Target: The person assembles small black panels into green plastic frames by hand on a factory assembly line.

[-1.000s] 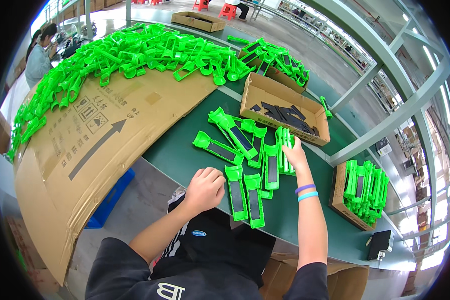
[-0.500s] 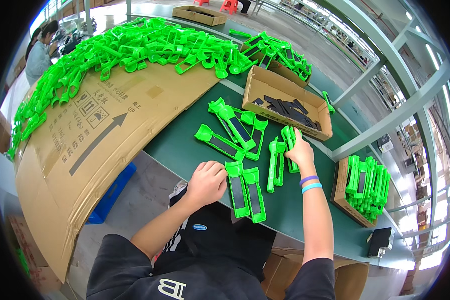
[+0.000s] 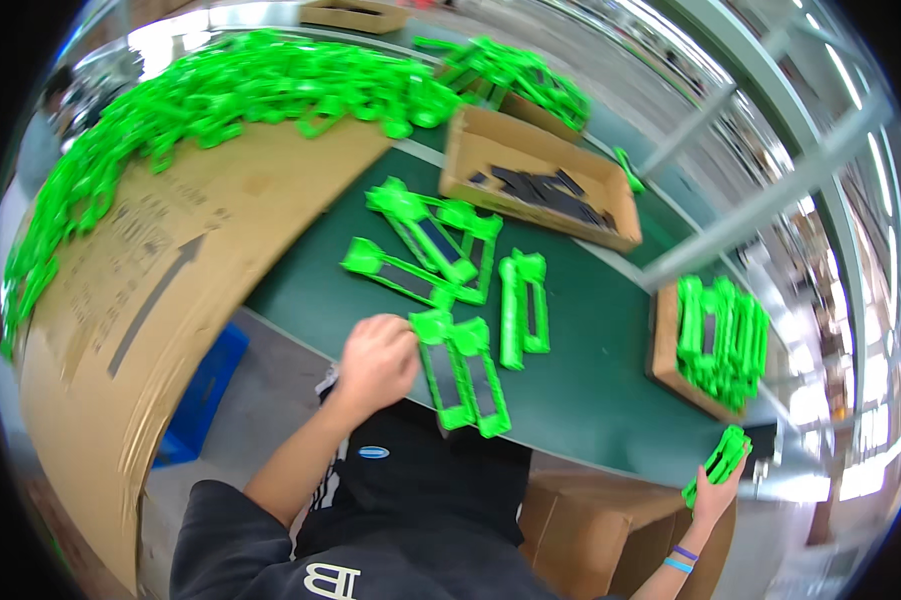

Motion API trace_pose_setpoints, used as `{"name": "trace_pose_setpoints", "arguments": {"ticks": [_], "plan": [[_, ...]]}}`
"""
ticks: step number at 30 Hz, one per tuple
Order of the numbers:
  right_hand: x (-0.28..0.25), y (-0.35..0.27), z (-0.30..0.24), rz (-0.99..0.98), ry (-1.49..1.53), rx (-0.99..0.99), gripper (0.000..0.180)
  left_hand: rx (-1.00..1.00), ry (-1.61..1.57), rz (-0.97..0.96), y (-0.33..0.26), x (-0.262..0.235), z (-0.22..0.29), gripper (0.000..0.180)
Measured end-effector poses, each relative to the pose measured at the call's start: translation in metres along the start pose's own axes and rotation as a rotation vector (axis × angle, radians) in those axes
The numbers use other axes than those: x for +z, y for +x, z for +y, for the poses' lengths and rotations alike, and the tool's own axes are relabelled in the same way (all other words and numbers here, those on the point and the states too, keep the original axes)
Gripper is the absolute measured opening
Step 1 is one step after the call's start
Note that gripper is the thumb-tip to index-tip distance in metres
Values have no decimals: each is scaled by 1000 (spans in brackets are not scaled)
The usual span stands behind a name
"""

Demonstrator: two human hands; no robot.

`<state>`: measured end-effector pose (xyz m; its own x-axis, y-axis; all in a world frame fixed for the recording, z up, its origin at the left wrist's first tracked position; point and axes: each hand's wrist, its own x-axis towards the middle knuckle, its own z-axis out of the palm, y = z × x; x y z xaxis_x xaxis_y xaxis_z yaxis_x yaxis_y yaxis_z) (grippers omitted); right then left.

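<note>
My right hand (image 3: 715,490) is closed around a green plastic frame piece (image 3: 722,457) at the table's right end; there may be more than one in the grip. My left hand (image 3: 378,360) rests at the table's near edge with curled fingers, beside a green frame with a dark strip (image 3: 444,372). Whatever those fingers hold, if anything, is hidden. A similar green frame (image 3: 482,380) lies right against that one. Farther back are a loose cluster of green frames (image 3: 425,240) and a pair standing close together (image 3: 523,308).
An open cardboard box (image 3: 470,195) holds dark strips. Another box (image 3: 666,335) on the right is packed with green frames. A big heap of green pieces (image 3: 260,90) covers the cardboard sheet (image 3: 240,200) at left. Metal rails (image 3: 760,220) rise beyond the right side.
My right hand has lifted green plastic from beside the standing frames and carried it right, past the packed box. My left hand stays by the near frames. The whole view has shifted slightly.
</note>
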<state>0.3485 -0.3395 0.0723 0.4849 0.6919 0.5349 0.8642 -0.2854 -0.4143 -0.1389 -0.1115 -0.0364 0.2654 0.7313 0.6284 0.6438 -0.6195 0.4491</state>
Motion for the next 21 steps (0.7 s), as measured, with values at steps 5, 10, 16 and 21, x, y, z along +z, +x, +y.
{"name": "trace_pose_setpoints", "arguments": {"ticks": [5, 10, 16, 21], "plan": [[-60, -129, 136, -147, -447, 513, 84, -6, 67, -30, 7, 18, 5, 11], [-65, -189, 200, -256, -640, 892, 97, 69, 150, -63, 10, 21, 9, 7], [-86, -162, 182, 114, -575, 548, 83, 93, 166, -117, -3, 34, 9, 9], [-26, -44, 56, 86, -60, 411, 66, 68, 192, -50, 3, 13, 7, 7]]}}
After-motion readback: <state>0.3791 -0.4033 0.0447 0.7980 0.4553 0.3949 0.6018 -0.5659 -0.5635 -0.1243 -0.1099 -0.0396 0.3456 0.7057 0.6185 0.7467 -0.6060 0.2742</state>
